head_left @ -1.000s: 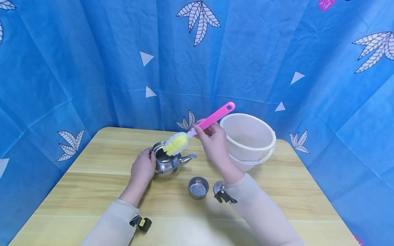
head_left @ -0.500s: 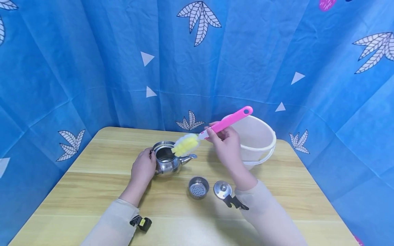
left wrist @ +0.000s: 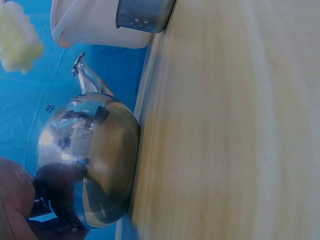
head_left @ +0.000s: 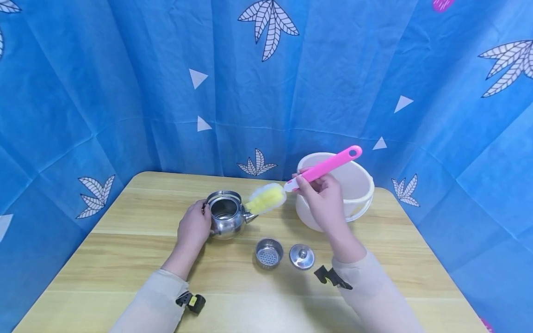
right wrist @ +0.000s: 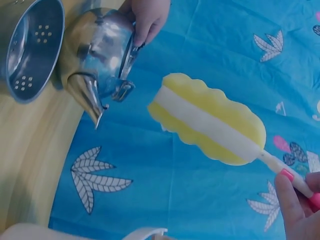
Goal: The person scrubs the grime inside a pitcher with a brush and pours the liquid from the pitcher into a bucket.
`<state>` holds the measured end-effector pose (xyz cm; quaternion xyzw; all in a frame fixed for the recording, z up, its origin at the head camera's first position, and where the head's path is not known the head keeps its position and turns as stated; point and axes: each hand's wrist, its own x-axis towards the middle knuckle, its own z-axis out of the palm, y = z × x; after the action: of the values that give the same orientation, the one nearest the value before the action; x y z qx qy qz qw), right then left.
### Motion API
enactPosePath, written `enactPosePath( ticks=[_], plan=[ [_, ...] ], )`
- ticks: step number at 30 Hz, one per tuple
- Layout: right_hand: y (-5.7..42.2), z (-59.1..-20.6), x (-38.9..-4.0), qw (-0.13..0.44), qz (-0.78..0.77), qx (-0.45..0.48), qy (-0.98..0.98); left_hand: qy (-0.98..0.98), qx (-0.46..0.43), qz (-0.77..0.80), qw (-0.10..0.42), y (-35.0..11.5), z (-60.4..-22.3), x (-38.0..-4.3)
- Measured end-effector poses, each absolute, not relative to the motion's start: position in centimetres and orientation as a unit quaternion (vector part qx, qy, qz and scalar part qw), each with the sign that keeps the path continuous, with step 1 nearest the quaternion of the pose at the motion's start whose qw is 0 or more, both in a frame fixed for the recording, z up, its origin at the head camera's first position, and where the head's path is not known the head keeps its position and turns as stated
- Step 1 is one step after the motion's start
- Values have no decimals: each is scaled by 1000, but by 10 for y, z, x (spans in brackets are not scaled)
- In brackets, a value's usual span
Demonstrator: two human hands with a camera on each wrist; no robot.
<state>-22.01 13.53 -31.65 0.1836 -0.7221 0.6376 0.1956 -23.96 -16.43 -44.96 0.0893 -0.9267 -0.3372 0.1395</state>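
My left hand (head_left: 195,224) grips the handle side of a shiny steel teapot (head_left: 226,227), which stands upright and lidless on the table. Its dark round opening faces up, and the spout points right. In my right hand (head_left: 326,201) I pinch a bottle brush (head_left: 333,163) near where its pink handle meets the white neck. The yellow and white sponge head (right wrist: 210,120) hangs in the air to the right of the opening, overlapping the spout in the head view. In the left wrist view my fingers (left wrist: 15,195) curl at the side of the pot's body (left wrist: 95,160).
In front of the teapot, a perforated steel strainer basket (head_left: 268,253) and a round lid (head_left: 301,256) with a knob lie on the wooden table (head_left: 233,300). A white bucket (head_left: 308,212) stands behind my right hand. Blue patterned curtain (head_left: 333,69) surrounds the table.
My right hand has carried the brush to the right, from over the teapot's opening to beyond it. The lid has come fully into view. The left hand and teapot stay put.
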Motion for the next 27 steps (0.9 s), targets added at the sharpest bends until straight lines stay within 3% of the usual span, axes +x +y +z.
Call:
enactPosePath(
  ticks=[27],
  plan=[
    [223,-311,-209,192,684,99,-697,-927,88,-339,135,-164,-449,-238]
  ],
)
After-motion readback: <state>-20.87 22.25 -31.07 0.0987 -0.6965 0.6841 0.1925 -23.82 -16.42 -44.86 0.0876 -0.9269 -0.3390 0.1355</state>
